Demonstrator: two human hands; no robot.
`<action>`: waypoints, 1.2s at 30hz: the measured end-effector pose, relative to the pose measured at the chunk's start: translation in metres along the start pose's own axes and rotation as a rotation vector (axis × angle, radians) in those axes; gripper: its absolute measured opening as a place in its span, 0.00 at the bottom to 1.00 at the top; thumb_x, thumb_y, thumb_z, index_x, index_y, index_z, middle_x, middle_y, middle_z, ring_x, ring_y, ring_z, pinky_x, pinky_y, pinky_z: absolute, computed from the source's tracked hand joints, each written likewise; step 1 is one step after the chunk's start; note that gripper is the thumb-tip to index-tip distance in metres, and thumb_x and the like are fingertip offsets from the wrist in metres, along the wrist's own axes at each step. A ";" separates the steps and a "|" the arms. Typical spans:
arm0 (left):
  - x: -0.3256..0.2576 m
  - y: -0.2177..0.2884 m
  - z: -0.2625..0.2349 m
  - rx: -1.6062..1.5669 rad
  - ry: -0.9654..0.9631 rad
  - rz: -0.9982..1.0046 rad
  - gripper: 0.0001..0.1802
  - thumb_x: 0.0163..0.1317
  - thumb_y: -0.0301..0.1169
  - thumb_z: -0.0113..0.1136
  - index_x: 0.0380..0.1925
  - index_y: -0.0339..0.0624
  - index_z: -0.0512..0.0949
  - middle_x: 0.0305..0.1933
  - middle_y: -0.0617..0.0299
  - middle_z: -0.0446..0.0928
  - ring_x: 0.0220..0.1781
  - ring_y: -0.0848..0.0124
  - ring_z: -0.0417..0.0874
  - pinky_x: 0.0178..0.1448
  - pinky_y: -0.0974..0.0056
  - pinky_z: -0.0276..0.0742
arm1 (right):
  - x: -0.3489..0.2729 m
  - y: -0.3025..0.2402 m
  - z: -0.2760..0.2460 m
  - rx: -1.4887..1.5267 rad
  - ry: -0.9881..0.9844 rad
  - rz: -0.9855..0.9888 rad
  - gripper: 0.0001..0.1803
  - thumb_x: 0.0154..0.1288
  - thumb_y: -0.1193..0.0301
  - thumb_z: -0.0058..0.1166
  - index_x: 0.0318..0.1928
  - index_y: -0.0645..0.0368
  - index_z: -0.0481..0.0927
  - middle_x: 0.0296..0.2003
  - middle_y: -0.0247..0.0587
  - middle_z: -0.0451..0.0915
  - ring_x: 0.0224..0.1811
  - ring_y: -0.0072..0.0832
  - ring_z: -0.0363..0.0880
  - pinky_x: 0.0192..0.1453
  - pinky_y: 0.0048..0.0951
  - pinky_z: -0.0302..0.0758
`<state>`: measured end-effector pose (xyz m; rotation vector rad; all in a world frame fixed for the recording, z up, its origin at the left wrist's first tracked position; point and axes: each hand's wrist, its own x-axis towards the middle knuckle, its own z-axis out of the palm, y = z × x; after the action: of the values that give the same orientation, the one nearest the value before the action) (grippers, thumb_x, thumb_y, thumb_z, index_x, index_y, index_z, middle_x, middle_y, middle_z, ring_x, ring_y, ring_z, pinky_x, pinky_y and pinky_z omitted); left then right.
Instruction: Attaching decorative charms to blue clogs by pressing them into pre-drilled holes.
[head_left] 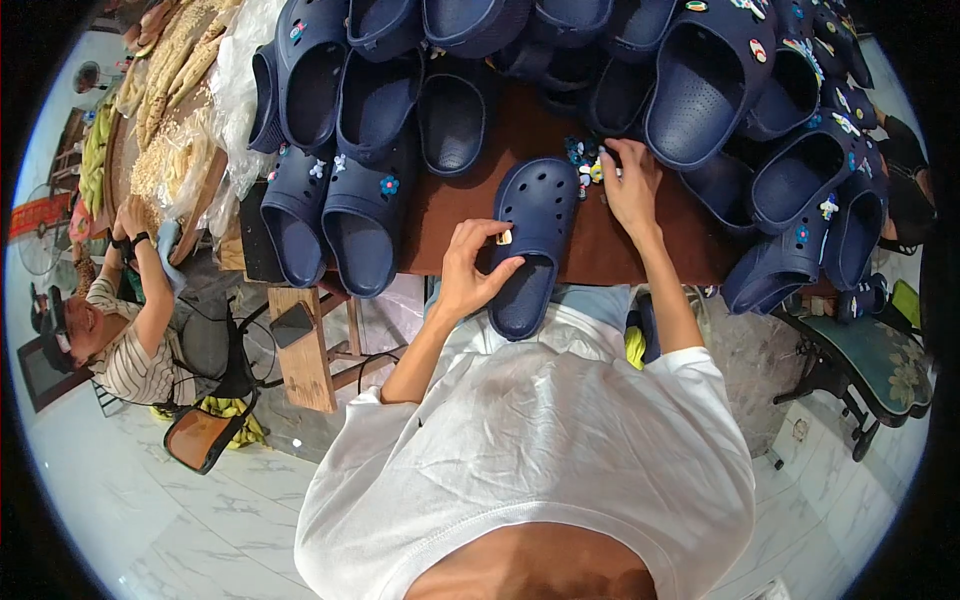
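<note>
Room: pale marbled floor tiles (230,500); bench (440,235) with a brown top, laden with navy clogs.

Far left, beyond the bench: 1 round table edge (120,165) bearing pale pieces (165,165); 1 seated co-worker (135,325), striped top, dark cap, both hands at the pieces.

Left, before the bench: 1 wooden stool (310,385), 1 dark phone (293,325) lying on it.

Bench, left end: 2 clogs (362,245) side by side at the near edge, toes away, small charms on their uppers; further clogs stacked behind.

Bench, near edge, middle: 1 navy clog (535,210), perforated upper, toe away from the wearer, heel projecting past the edge. Left hand (468,265) upon it, thumb and forefinger parted, forefinger at 1 gold-coloured charm (504,237) on the upper's left side, thumb by the foot opening.

Just right of the clog's toe: cluster of small multicoloured charms (584,180). Right hand (632,185) at the cluster, fingers bent and close together; whether they hold a charm cannot be told.

Bench, right end: piled navy clogs (695,100), several with charms.

Far right, beside the bench: 1 dark green padded seat (880,365), floral pattern.
</note>
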<state>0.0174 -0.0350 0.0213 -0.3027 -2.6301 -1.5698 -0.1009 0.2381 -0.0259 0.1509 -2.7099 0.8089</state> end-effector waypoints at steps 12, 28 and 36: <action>-0.002 -0.006 -0.002 -0.160 0.001 -0.121 0.24 0.52 0.31 0.79 0.47 0.35 0.80 0.52 0.55 0.81 0.53 0.66 0.83 0.55 0.63 0.80 | 0.005 0.000 0.024 0.048 -0.111 -0.096 0.13 0.72 0.66 0.51 0.51 0.54 0.82 0.49 0.42 0.81 0.58 0.43 0.74 0.63 0.48 0.64; -0.002 0.001 0.012 -0.200 0.116 -0.140 0.19 0.48 0.29 0.80 0.39 0.40 0.81 0.41 0.59 0.81 0.41 0.66 0.81 0.43 0.65 0.79 | -0.104 -0.104 -0.009 0.280 -0.116 -0.264 0.27 0.66 0.62 0.62 0.63 0.55 0.74 0.64 0.48 0.70 0.70 0.50 0.64 0.68 0.50 0.63; -0.016 -0.014 0.029 -0.420 0.229 -0.157 0.12 0.53 0.23 0.76 0.36 0.38 0.83 0.40 0.62 0.81 0.39 0.75 0.81 0.39 0.71 0.76 | -0.108 -0.106 0.001 0.295 0.001 -0.255 0.26 0.66 0.63 0.62 0.63 0.53 0.73 0.64 0.49 0.70 0.69 0.50 0.64 0.68 0.49 0.61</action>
<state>0.0313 -0.0177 -0.0072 0.0667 -2.1859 -2.0633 0.0205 0.1505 -0.0069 0.5484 -2.4853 1.1182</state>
